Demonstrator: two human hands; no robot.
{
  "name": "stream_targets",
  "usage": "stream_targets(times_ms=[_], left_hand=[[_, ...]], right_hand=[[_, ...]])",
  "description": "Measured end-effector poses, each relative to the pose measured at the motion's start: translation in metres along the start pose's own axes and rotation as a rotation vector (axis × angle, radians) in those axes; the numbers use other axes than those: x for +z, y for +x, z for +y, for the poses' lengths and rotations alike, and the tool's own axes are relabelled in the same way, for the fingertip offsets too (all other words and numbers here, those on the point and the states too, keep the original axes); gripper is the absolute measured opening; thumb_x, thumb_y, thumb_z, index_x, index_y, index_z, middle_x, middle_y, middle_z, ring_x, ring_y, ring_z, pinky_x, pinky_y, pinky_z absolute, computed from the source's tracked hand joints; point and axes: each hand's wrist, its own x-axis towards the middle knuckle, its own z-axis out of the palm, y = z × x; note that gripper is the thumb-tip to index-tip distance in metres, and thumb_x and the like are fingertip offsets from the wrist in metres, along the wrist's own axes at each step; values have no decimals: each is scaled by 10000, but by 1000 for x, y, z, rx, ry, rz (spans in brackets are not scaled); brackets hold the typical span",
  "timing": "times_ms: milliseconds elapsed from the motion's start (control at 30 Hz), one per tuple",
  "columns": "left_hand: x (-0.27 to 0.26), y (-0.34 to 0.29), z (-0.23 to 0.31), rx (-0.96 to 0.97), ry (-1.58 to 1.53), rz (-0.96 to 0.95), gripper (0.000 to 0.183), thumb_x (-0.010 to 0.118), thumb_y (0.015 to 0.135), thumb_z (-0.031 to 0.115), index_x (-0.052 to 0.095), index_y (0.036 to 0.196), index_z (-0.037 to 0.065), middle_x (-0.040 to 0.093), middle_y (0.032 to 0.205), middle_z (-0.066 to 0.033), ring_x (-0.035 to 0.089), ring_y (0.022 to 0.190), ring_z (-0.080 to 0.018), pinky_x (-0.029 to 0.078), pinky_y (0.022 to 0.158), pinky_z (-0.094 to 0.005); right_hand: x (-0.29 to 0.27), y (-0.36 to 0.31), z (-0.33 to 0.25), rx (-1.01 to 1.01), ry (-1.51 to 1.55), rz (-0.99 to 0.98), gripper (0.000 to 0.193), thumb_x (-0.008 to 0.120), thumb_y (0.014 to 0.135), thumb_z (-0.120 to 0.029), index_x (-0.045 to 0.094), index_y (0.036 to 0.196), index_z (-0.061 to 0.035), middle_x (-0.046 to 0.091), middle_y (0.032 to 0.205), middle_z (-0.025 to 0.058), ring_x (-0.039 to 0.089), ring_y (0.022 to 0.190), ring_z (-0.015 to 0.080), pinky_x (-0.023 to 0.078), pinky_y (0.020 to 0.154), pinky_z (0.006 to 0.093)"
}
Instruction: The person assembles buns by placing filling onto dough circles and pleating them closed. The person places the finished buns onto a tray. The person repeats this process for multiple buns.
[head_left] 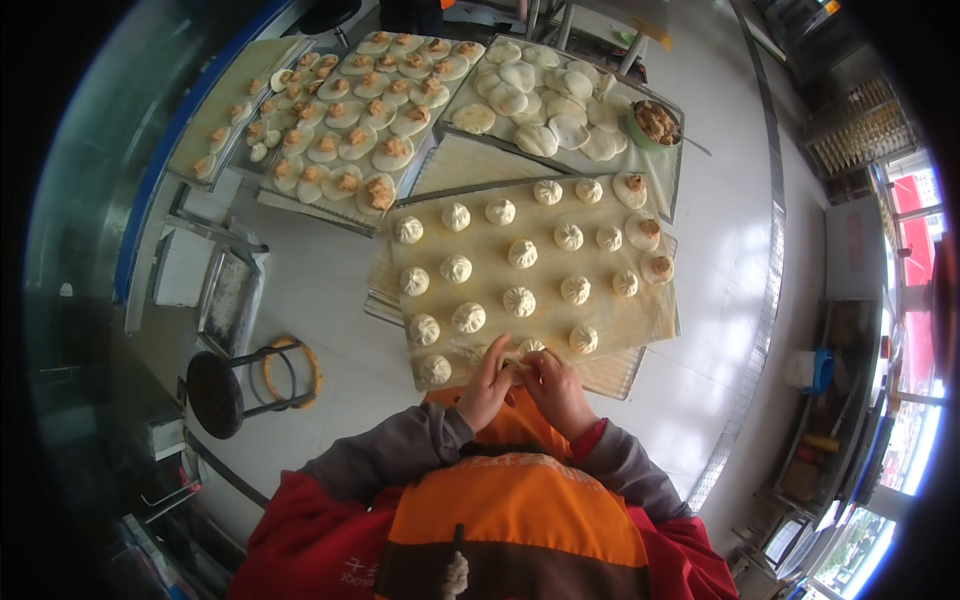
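My left hand (485, 388) and my right hand (557, 392) meet at the near edge of a paper-lined tray (490, 260). Between their closed fingers a bit of pale dough shows, seemingly a bun (511, 375) mostly covered by the fingers. Just beyond my fingertips one pleated bun (531, 347) sits on the paper, and another bun (434, 369) lies left of my left hand. Several more pleated buns (519, 301) stand in loose rows. Along the tray's right edge lie three flat dough wrappers topped with filling (642, 233).
Farther left, a tray holds several filling-topped wrappers (345, 115). At the back, plain dough wrappers (535, 140) overlap on another tray, beside a green bowl of filling (655, 125) with a spoon. A dark round stool (215, 395) stands at left; shelves (830, 390) line the right.
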Motion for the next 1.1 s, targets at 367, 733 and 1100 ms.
stream_targets(times_ms=[367,733,1100], left_hand=[[-2,-2,5,-51,67,-100,296,379,1051,70,469,1333,73,600,1089,-71,623,774,-113,506,557,-239],[-2,8,5,-206,-326,-62,365,370,1081,318,499,1299,55,608,1125,-72,614,982,-183,550,762,-318],[-1,25,-33,-149,-66,-148,469,326,1077,474,545,1175,70,610,841,-19,551,608,-92,437,517,-228]], right_hand=[[-21,8,-20,-117,-55,-154,269,643,824,-57,570,1081,-22,588,898,179,602,823,398,520,715,455],[-23,15,-15,-115,-67,-151,161,611,857,-71,587,1013,-39,619,862,162,623,770,373,513,673,446],[-40,26,-20,-223,-268,-268,130,642,832,-80,611,956,-59,603,867,117,620,820,333,514,670,415]])
